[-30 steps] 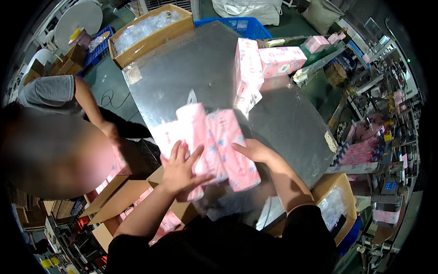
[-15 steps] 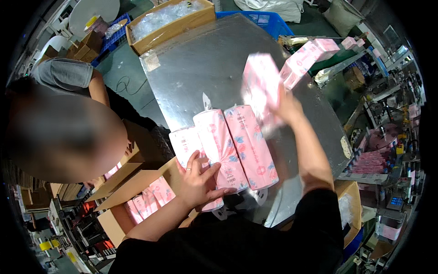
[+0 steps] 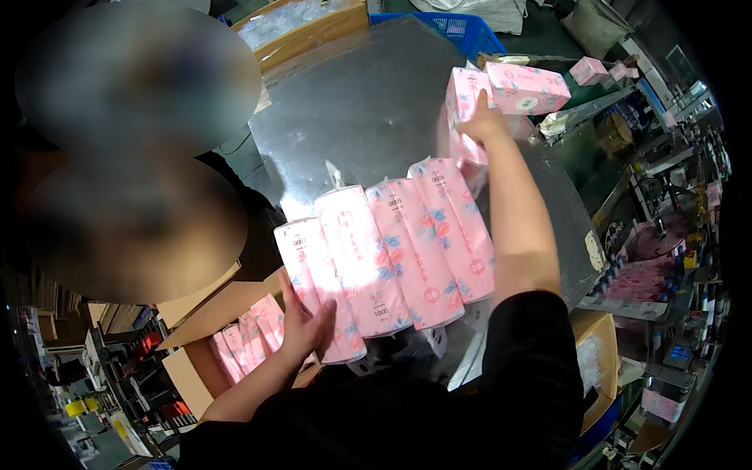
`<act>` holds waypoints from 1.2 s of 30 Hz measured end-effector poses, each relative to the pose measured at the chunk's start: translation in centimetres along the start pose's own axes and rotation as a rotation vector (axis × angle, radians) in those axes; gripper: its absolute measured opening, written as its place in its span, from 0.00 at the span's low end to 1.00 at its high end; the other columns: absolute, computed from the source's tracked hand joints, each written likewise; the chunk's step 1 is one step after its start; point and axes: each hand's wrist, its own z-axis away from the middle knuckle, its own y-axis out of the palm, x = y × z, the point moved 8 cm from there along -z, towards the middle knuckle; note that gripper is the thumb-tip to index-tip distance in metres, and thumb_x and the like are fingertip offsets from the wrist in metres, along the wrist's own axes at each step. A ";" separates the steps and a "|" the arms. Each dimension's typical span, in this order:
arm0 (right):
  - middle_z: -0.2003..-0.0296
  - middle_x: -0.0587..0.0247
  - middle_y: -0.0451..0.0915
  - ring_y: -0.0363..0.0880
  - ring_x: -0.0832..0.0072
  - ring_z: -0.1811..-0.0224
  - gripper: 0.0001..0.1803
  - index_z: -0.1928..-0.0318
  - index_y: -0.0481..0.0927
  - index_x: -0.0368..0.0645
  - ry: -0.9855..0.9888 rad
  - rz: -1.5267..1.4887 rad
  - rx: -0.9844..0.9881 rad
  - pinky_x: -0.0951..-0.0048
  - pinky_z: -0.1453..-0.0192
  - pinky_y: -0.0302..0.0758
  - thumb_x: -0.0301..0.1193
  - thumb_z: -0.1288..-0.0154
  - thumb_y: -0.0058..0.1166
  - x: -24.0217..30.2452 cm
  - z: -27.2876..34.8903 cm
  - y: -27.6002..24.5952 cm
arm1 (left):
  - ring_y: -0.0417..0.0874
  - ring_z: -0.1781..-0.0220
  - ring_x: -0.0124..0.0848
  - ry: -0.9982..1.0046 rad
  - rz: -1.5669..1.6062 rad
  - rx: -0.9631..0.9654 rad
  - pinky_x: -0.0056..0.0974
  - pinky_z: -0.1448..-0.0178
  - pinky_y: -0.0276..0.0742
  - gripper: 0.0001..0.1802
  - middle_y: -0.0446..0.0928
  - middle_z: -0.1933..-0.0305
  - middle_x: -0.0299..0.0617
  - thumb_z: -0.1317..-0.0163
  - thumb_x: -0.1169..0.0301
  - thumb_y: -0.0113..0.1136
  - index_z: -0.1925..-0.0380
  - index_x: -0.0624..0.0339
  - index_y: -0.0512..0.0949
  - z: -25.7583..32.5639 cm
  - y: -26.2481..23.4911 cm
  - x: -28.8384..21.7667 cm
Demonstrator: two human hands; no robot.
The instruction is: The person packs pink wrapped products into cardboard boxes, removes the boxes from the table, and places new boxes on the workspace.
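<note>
Taking the view as a dial, your row of four pink packs (image 3: 381, 266) sits side by side around the centre, on the metal table (image 3: 352, 102). Your left hand (image 3: 304, 319) is at 7 o'clock, spread open against the leftmost pack, thumb over its face and fingers along its outer side. Your right hand (image 3: 487, 125), between 1 and 2 o'clock, is on the far pack (image 3: 462, 88) (some of its fingers are hidden, so I cannot tell whether it grips). Another pack (image 3: 529, 88) lies just beside that one, on its 3 o'clock side. At 8 o'clock an open carton (image 3: 182, 382) holds more pink packs; a blue crate (image 3: 470, 35) stands at 1 o'clock.
</note>
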 end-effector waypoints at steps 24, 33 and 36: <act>0.45 0.59 0.78 0.78 0.67 0.46 0.30 0.36 0.70 0.44 0.064 -1.755 0.741 0.63 0.41 0.74 0.47 0.33 0.49 -2.0 31.7 9.0 | 0.76 0.38 0.44 -0.399 0.705 0.274 0.49 0.33 0.70 0.47 0.70 0.35 0.53 0.38 0.33 0.47 0.32 0.59 0.61 -3.1 -4.0 4.3; 0.46 0.60 0.79 0.78 0.67 0.46 0.29 0.38 0.72 0.44 -0.107 -1.121 1.147 0.64 0.42 0.75 0.47 0.33 0.49 18.6 44.7 8.9 | 0.80 0.46 0.37 -0.400 0.555 0.041 0.44 0.40 0.75 0.41 0.76 0.42 0.46 0.36 0.38 0.50 0.36 0.60 0.67 14.2 -28.6 -4.7; 0.46 0.60 0.79 0.78 0.67 0.47 0.28 0.39 0.73 0.44 -0.110 -0.912 1.224 0.65 0.42 0.75 0.47 0.34 0.49 25.5 48.6 11.9 | 0.80 0.48 0.36 -0.472 0.376 -0.049 0.43 0.41 0.76 0.40 0.77 0.44 0.44 0.36 0.39 0.51 0.36 0.59 0.68 19.6 -38.8 -2.1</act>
